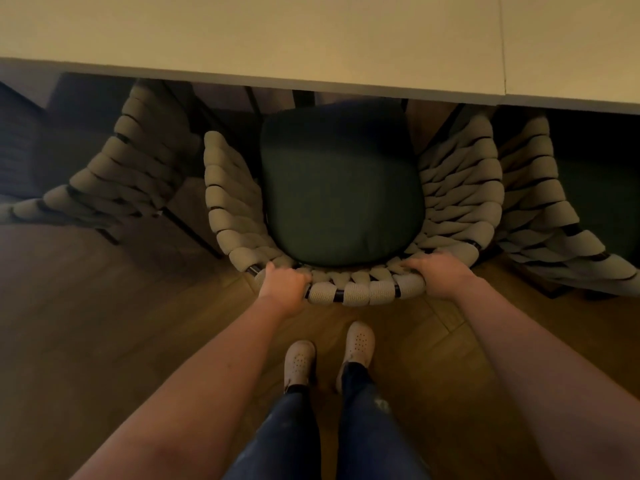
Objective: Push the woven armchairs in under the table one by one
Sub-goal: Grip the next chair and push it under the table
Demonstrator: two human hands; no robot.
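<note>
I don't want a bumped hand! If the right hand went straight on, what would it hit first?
The right hand grips the woven armchair's back rim, so that comes first; beyond it, probably the green cushion.

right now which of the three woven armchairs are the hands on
The middle armchair, with the dark green seat cushion showing: left hand and right hand both grip its back rim. The left armchair and right armchair are untouched.
</note>
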